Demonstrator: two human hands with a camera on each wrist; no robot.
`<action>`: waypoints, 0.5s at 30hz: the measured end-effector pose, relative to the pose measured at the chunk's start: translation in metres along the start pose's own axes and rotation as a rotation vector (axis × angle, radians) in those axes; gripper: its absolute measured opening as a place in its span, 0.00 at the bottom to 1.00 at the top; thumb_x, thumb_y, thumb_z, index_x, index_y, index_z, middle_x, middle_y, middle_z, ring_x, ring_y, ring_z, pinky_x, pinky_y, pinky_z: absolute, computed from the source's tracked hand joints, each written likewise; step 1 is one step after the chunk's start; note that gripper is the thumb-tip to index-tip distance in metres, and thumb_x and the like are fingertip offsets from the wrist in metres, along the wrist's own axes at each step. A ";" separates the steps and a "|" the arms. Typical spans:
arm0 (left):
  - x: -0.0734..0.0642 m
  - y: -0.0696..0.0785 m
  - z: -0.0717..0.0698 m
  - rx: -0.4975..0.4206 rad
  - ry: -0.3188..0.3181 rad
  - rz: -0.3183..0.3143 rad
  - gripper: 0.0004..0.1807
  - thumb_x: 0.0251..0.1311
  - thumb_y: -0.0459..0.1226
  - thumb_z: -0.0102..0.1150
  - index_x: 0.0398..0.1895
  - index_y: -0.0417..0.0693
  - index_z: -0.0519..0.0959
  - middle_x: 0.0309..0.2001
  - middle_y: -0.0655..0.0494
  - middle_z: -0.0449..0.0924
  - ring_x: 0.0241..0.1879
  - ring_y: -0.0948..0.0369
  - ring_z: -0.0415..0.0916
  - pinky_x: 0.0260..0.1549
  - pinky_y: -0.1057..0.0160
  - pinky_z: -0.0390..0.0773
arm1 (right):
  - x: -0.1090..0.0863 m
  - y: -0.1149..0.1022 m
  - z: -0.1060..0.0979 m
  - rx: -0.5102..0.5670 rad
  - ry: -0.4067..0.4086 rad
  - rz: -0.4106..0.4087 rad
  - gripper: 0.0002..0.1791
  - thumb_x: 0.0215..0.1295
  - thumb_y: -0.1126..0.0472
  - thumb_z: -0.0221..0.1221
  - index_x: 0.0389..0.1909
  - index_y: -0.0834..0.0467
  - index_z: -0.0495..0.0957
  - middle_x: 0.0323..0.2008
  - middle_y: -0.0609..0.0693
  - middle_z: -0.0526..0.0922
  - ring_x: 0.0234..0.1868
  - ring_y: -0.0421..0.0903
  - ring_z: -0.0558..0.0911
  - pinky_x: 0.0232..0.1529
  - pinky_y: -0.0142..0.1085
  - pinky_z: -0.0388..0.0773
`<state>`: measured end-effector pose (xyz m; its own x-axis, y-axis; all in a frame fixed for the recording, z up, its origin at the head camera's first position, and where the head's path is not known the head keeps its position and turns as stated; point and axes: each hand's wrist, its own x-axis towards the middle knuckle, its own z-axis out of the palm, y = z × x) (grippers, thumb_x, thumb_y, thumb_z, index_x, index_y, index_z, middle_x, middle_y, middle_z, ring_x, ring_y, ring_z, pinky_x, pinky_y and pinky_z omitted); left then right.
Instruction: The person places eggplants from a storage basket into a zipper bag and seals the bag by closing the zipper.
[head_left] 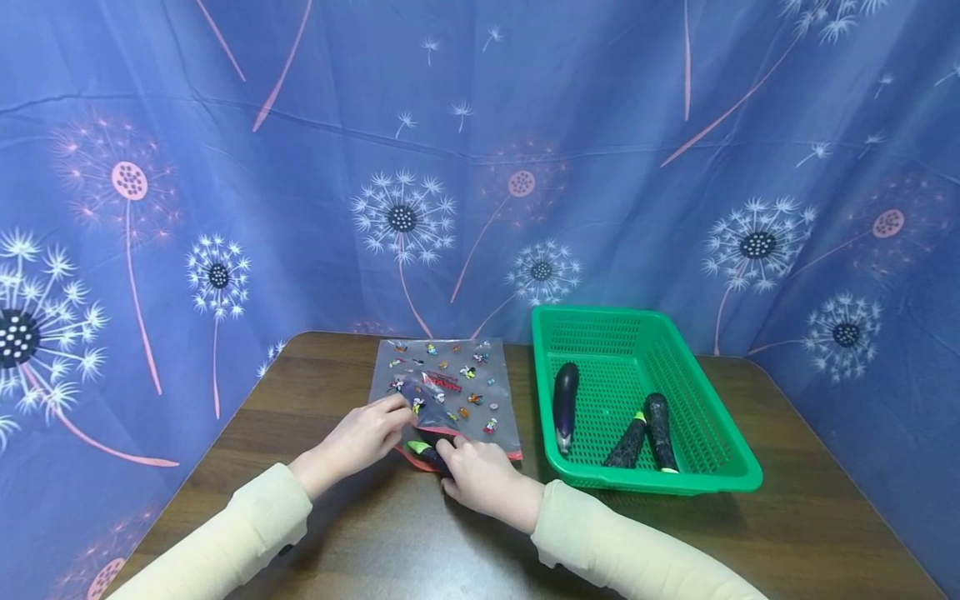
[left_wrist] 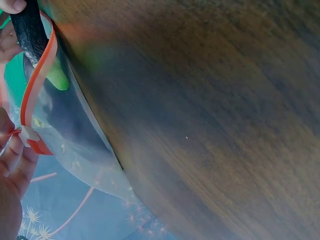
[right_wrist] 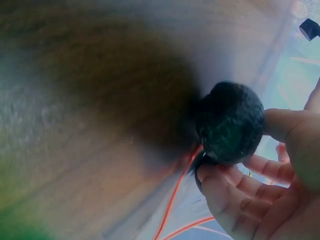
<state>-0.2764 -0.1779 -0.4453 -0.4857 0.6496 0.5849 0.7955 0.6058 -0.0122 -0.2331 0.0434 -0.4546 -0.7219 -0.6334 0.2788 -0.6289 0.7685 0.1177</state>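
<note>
A clear zip bag [head_left: 480, 367] printed with small cartoon figures lies on the table, its red-edged mouth facing me. My left hand [head_left: 378, 429] pinches the mouth at its left side, close to a white slider [left_wrist: 28, 133] in the left wrist view. My right hand [head_left: 480, 477] grips a dark, wrinkled eggplant [head_left: 435, 457] at the mouth. Its green stem end [left_wrist: 58, 78] is inside the bag, behind the red zip edge. In the right wrist view, the eggplant's round blunt end [right_wrist: 231, 125] sits between thumb and fingers. Another dark shape overlaps the fingers below it.
Right of the bag stands a green perforated basket [head_left: 708, 482]. It holds a smooth purple eggplant [head_left: 566, 404] and two dark wrinkled ones, one a tapered piece [head_left: 626, 443] and the other straighter [head_left: 659, 427]. A blue dandelion-print curtain [head_left: 465, 108] hangs behind the wooden table [head_left: 315, 383].
</note>
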 end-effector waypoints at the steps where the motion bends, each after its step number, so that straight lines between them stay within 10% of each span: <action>1: 0.000 0.000 0.000 -0.001 -0.002 -0.001 0.16 0.43 0.25 0.60 0.34 0.55 0.80 0.35 0.64 0.74 0.30 0.67 0.74 0.22 0.66 0.74 | -0.001 0.001 -0.001 0.000 -0.003 0.001 0.19 0.49 0.47 0.67 0.36 0.53 0.73 0.26 0.47 0.77 0.22 0.44 0.79 0.15 0.37 0.70; 15: -0.002 -0.001 -0.001 -0.018 0.015 0.018 0.16 0.43 0.25 0.60 0.33 0.54 0.80 0.35 0.64 0.74 0.29 0.68 0.73 0.22 0.68 0.73 | -0.019 0.005 -0.017 0.058 -0.015 -0.083 0.23 0.46 0.47 0.69 0.41 0.52 0.74 0.35 0.47 0.75 0.34 0.44 0.78 0.20 0.35 0.74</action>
<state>-0.2764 -0.1802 -0.4459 -0.4660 0.6532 0.5969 0.8104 0.5858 -0.0084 -0.2175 0.0609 -0.4428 -0.6707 -0.6960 0.2562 -0.7019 0.7073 0.0839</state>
